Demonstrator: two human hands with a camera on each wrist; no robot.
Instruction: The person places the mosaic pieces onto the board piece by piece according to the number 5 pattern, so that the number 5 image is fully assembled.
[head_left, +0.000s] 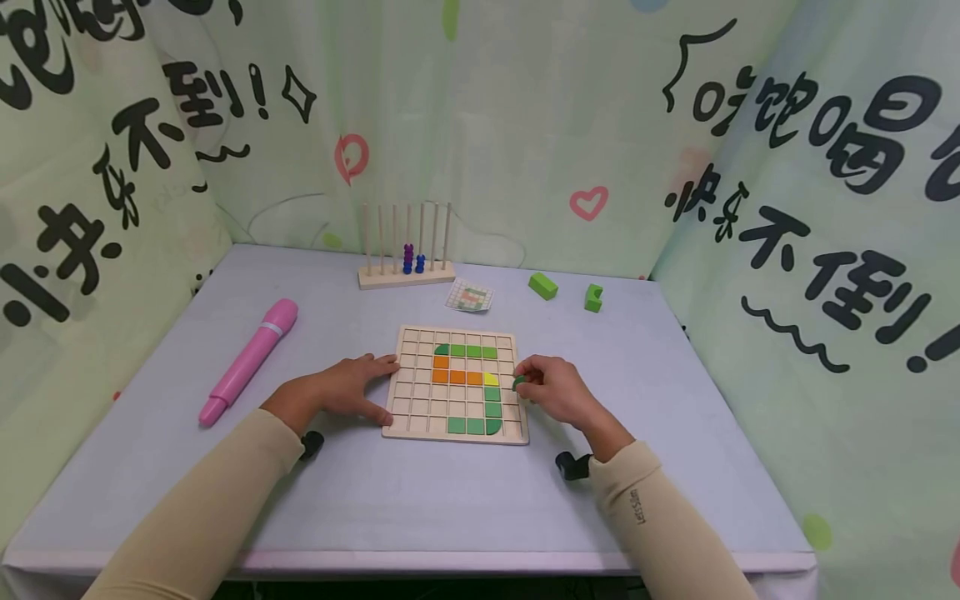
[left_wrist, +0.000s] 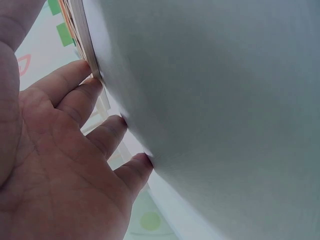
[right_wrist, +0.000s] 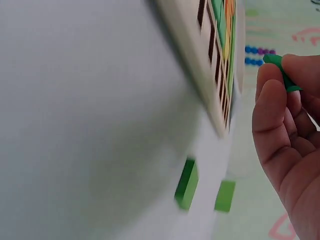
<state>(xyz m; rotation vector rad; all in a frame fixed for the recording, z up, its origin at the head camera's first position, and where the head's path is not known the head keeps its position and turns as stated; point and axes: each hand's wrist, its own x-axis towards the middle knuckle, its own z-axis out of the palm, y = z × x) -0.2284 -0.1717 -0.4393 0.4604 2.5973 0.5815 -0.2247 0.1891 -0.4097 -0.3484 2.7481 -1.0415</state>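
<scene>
A wooden grid board [head_left: 411, 393] lies flat mid-table, with orange, yellow and green tiles [head_left: 457, 377] set in an S-like shape. My left hand [head_left: 345, 387] has its fingers spread, and its fingertips touch the board's left edge; in the left wrist view the fingertips [left_wrist: 137, 167] rest along the table beside it. At the board's right edge, my right hand [head_left: 561, 392] pinches a small dark green tile [right_wrist: 276, 61] between thumb and fingers. That tile is held up off the board, partly covered by the fingers.
Behind the board stand a wooden peg rack [head_left: 405, 280] with blue and purple beads and a small pattern card [head_left: 470, 296]. Two light green blocks, one plain [head_left: 543, 286] and one notched [head_left: 593, 298], lie back right. A pink wand-like object [head_left: 251, 362] lies left.
</scene>
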